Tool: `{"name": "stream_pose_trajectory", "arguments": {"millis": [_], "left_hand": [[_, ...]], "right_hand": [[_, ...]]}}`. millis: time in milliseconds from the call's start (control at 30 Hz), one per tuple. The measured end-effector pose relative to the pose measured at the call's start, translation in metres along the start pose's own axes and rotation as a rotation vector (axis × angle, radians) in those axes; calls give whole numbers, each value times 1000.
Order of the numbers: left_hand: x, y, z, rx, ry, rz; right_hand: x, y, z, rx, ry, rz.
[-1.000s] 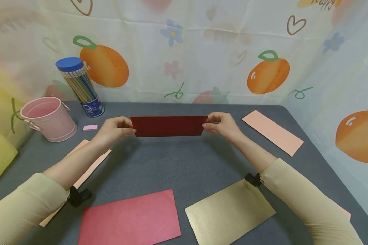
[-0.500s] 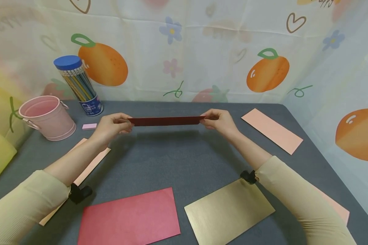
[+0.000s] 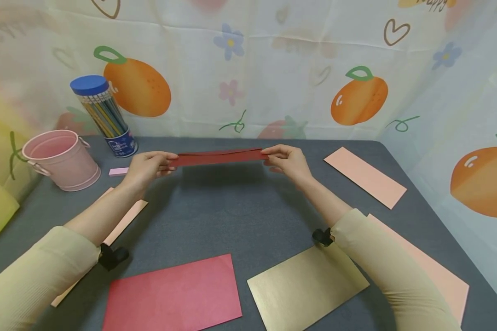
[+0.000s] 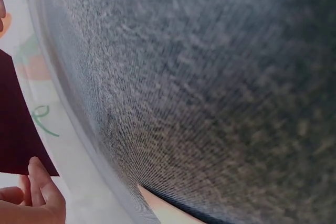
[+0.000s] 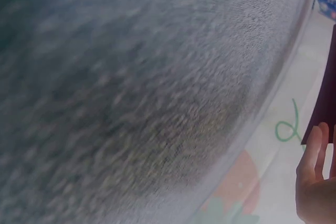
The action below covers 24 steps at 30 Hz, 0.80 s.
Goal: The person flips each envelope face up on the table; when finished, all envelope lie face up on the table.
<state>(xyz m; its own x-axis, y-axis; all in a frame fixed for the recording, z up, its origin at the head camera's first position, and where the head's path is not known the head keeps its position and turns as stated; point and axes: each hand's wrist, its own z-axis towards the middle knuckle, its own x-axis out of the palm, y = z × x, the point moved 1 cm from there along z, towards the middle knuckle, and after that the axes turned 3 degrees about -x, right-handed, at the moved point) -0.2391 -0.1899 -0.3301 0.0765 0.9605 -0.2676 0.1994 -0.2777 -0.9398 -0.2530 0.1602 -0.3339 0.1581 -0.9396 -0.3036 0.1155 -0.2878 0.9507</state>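
A dark red strip of paper (image 3: 221, 158) is held level above the far part of the table, seen nearly edge-on in the head view. A dark line runs along its top, like a fold or a slit; I cannot tell which. My left hand (image 3: 147, 168) pinches its left end, and my right hand (image 3: 290, 158) pinches the right end. In the left wrist view the paper (image 4: 16, 124) shows as a dark flat face above the left fingers (image 4: 46, 184). The right wrist view shows the right hand (image 5: 315, 192) at the paper's edge (image 5: 326, 98).
A red sheet (image 3: 176, 294) and a gold sheet (image 3: 308, 285) lie at the front. Pale pink pieces lie right (image 3: 364, 178) and lower right (image 3: 430, 264); a peach strip (image 3: 126, 223) is under the left forearm. Back left: pink bucket (image 3: 62, 161), pencil tub (image 3: 103, 115), eraser (image 3: 118, 172).
The red paper has tipped from showing a broad dark face to a thin strip, then a brighter narrow face. Both hands have moved slightly up and left, still pinching its ends.
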Motion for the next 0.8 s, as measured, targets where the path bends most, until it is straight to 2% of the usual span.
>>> {"name": "stream_pose_trajectory", "arguments": {"millis": [267,400,567,800], "left_hand": [[-2,0,5,-43,-23,-18],[-3,1,9,-66,-52,12],[-5,4,14,-63,-84,55],[-11,6,24,-37,-111,29]], "right_hand": [[14,1,8,49,50,16],[20,2,13,76,88,19],[26,4,18,107,104,39],[36,5,26,149,96,101]]}}
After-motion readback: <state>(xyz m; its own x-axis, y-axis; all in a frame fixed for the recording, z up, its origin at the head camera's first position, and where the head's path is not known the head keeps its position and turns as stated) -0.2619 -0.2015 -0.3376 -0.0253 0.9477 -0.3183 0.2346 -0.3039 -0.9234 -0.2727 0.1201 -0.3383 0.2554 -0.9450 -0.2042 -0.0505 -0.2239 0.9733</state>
